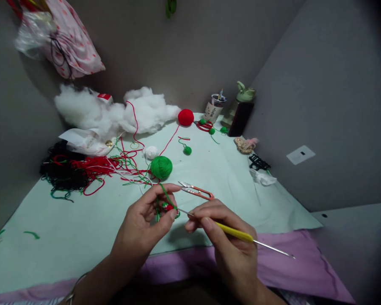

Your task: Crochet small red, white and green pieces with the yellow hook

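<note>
My left hand (146, 222) pinches a small red and green crochet piece (168, 207) between thumb and fingers, with green yarn running over its forefinger back to a green yarn ball (161, 167). My right hand (224, 237) grips a crochet hook with a yellow handle (233, 231); its metal tip touches the crochet piece. Orange thread snips (198, 192) lie on the pale green sheet (82, 237) just beyond both hands.
A red yarn ball (186, 117), white stuffing (114, 112), a tangle of red, green and black yarn (79, 169), a small white ball (151, 152), small green pompoms (187, 150), a cup (214, 108), a bottle (239, 112) and a black clip (258, 162) sit farther back. Grey walls enclose the corner.
</note>
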A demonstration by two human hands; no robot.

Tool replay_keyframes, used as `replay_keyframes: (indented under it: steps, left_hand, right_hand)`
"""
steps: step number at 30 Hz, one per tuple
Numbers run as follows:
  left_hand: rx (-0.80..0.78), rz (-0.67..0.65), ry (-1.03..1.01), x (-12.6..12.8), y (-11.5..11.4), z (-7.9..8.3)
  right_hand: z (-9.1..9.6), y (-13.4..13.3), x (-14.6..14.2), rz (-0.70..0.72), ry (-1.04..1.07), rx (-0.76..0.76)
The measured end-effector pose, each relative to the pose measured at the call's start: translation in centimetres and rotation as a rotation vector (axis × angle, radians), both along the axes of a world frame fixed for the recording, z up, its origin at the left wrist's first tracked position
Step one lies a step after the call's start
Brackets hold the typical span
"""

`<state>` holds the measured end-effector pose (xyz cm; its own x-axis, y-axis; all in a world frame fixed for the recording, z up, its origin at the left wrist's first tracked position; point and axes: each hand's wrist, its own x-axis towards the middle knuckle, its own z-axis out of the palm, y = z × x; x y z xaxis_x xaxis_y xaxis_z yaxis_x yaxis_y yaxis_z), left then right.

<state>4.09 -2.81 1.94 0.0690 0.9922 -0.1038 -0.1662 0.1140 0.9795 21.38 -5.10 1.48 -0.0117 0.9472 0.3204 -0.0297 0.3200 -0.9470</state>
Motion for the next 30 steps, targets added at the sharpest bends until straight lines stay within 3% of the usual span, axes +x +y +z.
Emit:
replay_keyframes:
  steps: [11, 22, 30]
  left_hand:
    - [0.055, 0.036, 0.162, 0.4, -0.4, -0.4]
    - [-0.018, 0.045, 0.019, 0.8, -0.4, -0.3]
    - [0.058, 0.044, 0.079, 1.3, -0.4, -1.8]
  right_hand:
    - [-0.1, 0.1, 0.3, -0.007, -0.058, -0.047]
    - [-0.1, -0.3, 0.2, 0.0, -0.103, 0.012]
    - [-0.2, -0.7, -0.1, -0.034, -0.175, 0.101]
